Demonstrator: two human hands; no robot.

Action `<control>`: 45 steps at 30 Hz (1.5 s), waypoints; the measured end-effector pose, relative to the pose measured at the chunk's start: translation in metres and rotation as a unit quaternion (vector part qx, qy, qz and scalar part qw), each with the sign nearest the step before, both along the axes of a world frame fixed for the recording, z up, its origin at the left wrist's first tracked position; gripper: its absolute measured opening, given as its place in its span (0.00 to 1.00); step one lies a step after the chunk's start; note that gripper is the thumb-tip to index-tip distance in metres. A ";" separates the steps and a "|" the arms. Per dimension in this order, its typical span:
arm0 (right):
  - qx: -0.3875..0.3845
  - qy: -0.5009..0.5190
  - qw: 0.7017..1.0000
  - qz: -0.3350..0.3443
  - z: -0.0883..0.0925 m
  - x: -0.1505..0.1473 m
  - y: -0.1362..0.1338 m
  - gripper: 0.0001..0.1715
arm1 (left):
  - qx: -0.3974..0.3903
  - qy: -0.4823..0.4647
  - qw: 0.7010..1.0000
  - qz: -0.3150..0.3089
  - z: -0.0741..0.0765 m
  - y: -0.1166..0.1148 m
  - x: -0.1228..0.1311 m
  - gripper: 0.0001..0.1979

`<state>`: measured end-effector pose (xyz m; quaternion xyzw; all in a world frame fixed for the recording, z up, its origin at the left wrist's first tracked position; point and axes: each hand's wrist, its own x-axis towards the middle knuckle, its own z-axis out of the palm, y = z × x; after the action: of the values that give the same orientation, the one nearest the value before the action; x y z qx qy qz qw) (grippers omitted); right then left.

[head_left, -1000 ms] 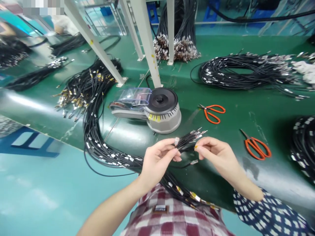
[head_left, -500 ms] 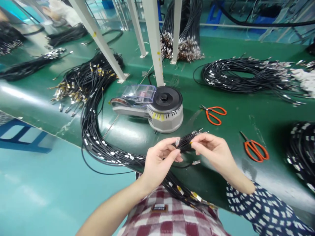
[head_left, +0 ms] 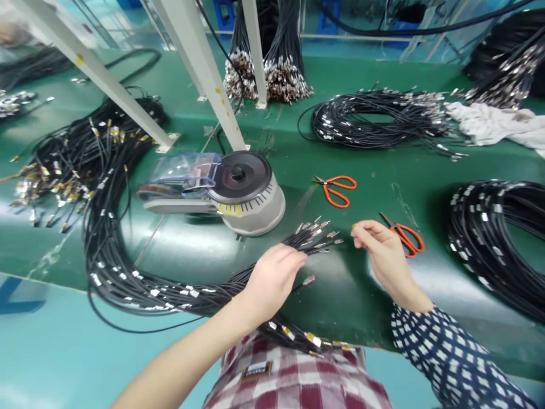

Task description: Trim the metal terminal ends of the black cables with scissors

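Observation:
My left hand [head_left: 275, 278] curls over a bundle of thin black cables [head_left: 170, 292] close to their ends. Silvery connector tips [head_left: 313, 230] fan out past its fingers. Much of that grip is hidden under the back of the hand. Off to the right, above the bench, my right hand [head_left: 385, 258] pinches a small yellow piece [head_left: 354, 226], perhaps tape, between thumb and fingertips. A single cable end [head_left: 308, 280] sticks out below the bundle. More cable ends with yellow and white tags [head_left: 313, 339] lie along the front edge, against the checked apron.
A round tape dispenser [head_left: 251, 199] stands behind the bundle. Orange-handled scissors [head_left: 338, 190] lie beyond my hands, another pair [head_left: 406, 238] just behind my right hand. Coiled cables [head_left: 472, 238] sit at right, a white cloth [head_left: 498, 125] farther back. Pale posts [head_left: 213, 85] rise from the green bench.
My right hand has moved away from the bundle to the right with the yellow piece. My left hand has turned palm down over the cables. The view has shifted right.

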<state>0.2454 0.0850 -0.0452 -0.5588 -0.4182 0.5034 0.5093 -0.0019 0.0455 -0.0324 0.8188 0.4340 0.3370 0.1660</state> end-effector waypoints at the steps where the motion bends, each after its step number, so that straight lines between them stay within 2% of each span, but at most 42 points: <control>1: -0.001 0.004 1.000 -0.001 -0.002 0.000 0.000 0.13 | 0.002 0.032 0.999 -0.014 -0.002 0.003 0.005 0.09; 5: -0.002 0.018 1.000 0.002 -0.003 -0.002 0.000 0.13 | -0.005 0.157 0.988 -0.008 -0.011 0.020 0.021 0.08; 7: 0.000 0.027 1.000 0.006 -0.003 -0.002 -0.001 0.13 | -0.019 0.169 0.985 0.002 -0.012 0.026 0.024 0.07; 13: -0.001 0.034 0.999 0.021 -0.002 -0.001 -0.003 0.10 | -0.081 -0.019 0.995 0.046 -0.001 0.026 0.015 0.05; 17: 0.002 0.032 0.999 0.019 -0.002 -0.002 -0.004 0.11 | -0.077 -0.036 0.991 0.105 0.002 0.031 0.005 0.10; 21: 0.005 0.029 0.999 0.018 -0.001 -0.001 -0.003 0.12 | -0.050 -0.006 0.987 0.153 -0.004 0.039 0.001 0.09; 24: 0.007 0.034 0.999 0.021 -0.001 0.000 -0.003 0.11 | 0.018 0.058 0.989 0.136 -0.009 0.038 0.003 0.07; 26: 0.009 0.037 0.999 0.021 -0.001 0.000 -0.004 0.10 | 0.052 0.104 0.989 0.086 -0.012 0.034 0.008 0.07; 29: 0.009 0.039 0.999 0.022 0.000 0.000 -0.005 0.09 | 0.027 0.174 0.984 0.024 -0.017 0.032 0.018 0.06; 32: 0.007 0.037 0.999 0.023 0.000 -0.001 -0.005 0.09 | -0.005 0.233 0.972 0.042 -0.022 0.034 0.027 0.04; 34: 0.006 0.036 0.999 0.023 0.000 -0.002 -0.006 0.09 | -0.012 0.240 0.969 0.056 -0.023 0.038 0.030 0.06; 36: 0.007 0.034 0.999 0.024 0.000 -0.002 -0.006 0.10 | -0.021 0.206 0.977 0.058 -0.022 0.040 0.030 0.06; 40: 0.009 0.037 0.999 0.027 0.001 -0.001 -0.006 0.10 | -0.070 0.052 0.994 0.064 -0.010 0.038 0.022 0.06; 43: 0.006 0.034 0.999 0.029 0.002 -0.002 -0.006 0.10 | -0.140 -0.046 0.984 0.100 0.001 0.033 0.014 0.04; 45: 0.002 0.029 0.999 0.028 0.002 -0.002 -0.006 0.11 | -0.203 -0.119 0.965 0.119 0.006 0.030 0.009 0.03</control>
<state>0.2430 0.0792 -0.0433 -0.5312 -0.4192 0.5327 0.5083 0.0067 0.0756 -0.0262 0.6642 0.5653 0.3537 0.3377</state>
